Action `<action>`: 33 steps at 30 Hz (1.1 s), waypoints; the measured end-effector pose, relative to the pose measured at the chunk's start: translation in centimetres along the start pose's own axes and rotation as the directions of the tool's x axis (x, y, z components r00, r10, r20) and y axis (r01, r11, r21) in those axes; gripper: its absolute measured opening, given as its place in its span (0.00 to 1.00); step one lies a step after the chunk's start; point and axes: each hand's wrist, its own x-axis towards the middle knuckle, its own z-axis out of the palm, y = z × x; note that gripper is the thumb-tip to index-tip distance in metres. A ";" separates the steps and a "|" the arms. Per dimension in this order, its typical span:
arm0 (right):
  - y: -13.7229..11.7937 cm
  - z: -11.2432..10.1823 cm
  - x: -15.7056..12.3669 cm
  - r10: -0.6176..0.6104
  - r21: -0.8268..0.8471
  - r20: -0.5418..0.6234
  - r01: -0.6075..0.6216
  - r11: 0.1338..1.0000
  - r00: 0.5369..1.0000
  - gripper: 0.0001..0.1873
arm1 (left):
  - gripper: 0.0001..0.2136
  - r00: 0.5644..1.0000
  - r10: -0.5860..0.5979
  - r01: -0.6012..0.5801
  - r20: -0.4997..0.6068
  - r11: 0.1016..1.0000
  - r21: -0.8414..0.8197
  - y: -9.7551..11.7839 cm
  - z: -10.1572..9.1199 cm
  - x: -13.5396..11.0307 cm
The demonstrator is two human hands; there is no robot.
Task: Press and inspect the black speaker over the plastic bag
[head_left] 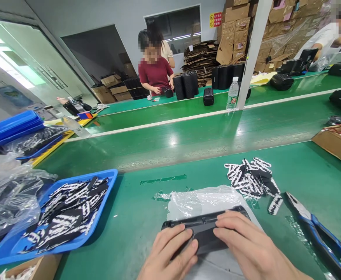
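A long black plastic housing [207, 235] lies on a clear plastic sheet [195, 202] on the green bench in front of me. My left hand [170, 252] holds its left end, with the fingertips pressed on the dark face. At the right end, my right hand [246, 241] grips the same housing, fingers over its upper edge and face. Both thumbs are hidden. Beyond my right hand lies a loose pile of black-and-white strip pieces [250, 177]. One separate piece [275, 204] sits nearer the pliers [313, 221], which have blue and black handles.
On the left, a blue tray [113, 182] holds many black strips, beside clear plastic bags [9, 206]. Cardboard boxes stand at lower left and right [338, 146]. Across the green conveyor [170, 144] are a water bottle [233, 95], black speakers and co-workers.
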 end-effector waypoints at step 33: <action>-0.4 -0.6 0.8 0.009 -0.019 0.098 -0.007 1.000 0.995 0.19 | 0.16 0.999 0.026 -0.032 0.039 0.990 0.135 1.9 -0.2 1.3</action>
